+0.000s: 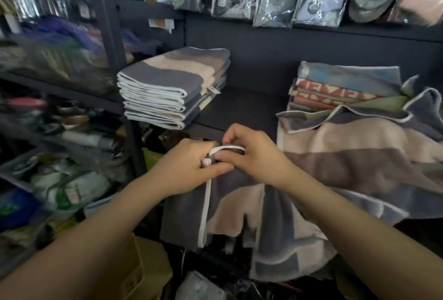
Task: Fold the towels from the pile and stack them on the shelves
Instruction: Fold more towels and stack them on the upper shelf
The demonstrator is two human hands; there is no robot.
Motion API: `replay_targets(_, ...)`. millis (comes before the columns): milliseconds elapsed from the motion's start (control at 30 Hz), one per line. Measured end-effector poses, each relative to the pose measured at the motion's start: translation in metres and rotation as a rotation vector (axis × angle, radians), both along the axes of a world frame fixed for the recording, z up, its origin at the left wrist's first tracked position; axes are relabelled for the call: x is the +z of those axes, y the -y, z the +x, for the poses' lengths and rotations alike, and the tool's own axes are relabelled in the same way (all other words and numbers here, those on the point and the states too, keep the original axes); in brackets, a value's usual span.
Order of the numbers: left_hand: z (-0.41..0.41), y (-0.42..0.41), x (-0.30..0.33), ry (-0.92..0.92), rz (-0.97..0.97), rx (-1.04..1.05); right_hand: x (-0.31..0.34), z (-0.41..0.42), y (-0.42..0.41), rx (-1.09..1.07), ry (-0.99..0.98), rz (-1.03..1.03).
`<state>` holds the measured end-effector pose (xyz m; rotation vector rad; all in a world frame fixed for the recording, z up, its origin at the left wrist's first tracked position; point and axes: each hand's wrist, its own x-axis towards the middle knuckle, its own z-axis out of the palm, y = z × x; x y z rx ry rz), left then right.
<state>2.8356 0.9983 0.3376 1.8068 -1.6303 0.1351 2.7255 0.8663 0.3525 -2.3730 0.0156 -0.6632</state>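
Both hands meet at one spot: the left hand (191,167) and the right hand (249,153) each pinch the white-piped edge of a grey and pink towel (259,223), fingers curled round the hem, so that the cloth hangs down below them in loose folds. The towel looks soft and limp, light enough for a fingertip grip, and it will sag wherever it is not held; the piped border seems the firmest part and the best place to take hold, ideally at two corners drawn apart so the sheet hangs flat. Its terry surface should not slip much, and nothing about it is fragile. To the right of the hands lies the unfolded pile (354,151), rumpled and spilling over the shelf (242,107) edge, with a few folded printed towels (335,88) behind it. Beyond the hands and a little to the left stands the neat stack of folded towels (172,91) on the same shelf, probably where this one belongs once folded.
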Motion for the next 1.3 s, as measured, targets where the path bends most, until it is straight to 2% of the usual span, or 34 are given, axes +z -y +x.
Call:
replay_targets(133,0.011,-0.013,-0.011,-0.133,-0.092,-0.022,-0.01,0.008,-0.001,0.11,-0.016,0.094)
replay_targets(367,0.029,-0.036,-0.03,-0.291,-0.25,0.136,-0.058,0.03,-0.007,0.019,-0.097,-0.141)
replay_targets(500,0.044,-0.049,-0.028,-0.563,-0.437,0.383,-0.089,0.042,0.014,-0.085,-0.27,-0.218)
replay_targets(567,0.053,-0.055,-0.025,-0.761,-0.543,0.463,-0.101,0.039,0.027,-0.17,-0.397,-0.169)
replay_targets(700,0.062,-0.061,-0.03,-1.044,-0.522,0.525,-0.127,0.029,0.035,-0.289,-0.584,-0.095)
replay_targets(767,0.067,-0.057,-0.036,-1.057,-0.49,0.535,-0.136,0.027,0.03,-0.31,-0.585,-0.025)
replay_targets(900,0.087,-0.044,-0.06,-0.716,-0.149,0.673,-0.13,0.029,0.013,-0.329,-0.485,0.199)
replay_targets(1000,0.087,-0.037,-0.072,-0.72,-0.036,0.689,-0.11,0.031,-0.004,-0.275,-0.376,0.479)
replay_targets(1100,0.08,-0.029,-0.08,-0.756,-0.032,0.636,-0.092,0.028,-0.022,-0.128,-0.34,0.636)
replay_targets(1233,0.069,-0.026,-0.075,-0.883,-0.164,0.489,-0.078,0.024,-0.039,-0.007,-0.337,0.801)
replay_targets(1300,0.059,-0.026,-0.066,-0.842,-0.185,0.372,-0.078,0.025,-0.042,0.032,-0.359,0.815)
